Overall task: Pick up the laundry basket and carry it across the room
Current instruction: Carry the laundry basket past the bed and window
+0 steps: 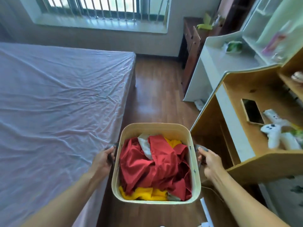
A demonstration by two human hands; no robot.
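A beige laundry basket (155,127) hangs in front of me, low in the middle of the head view, above the wooden floor. Red, yellow and grey clothes (154,167) fill it. My left hand (103,159) is closed around the grey handle on the basket's left side. My right hand (209,163) grips the matching handle on the right side. Both arms reach forward from the bottom of the frame.
A bed with a pale sheet (57,104) fills the left. A wooden desk (255,145) with a phone and white toys stands close on the right, a white shelf unit (218,63) behind it. A strip of wooden floor (155,89) runs ahead to the window wall.
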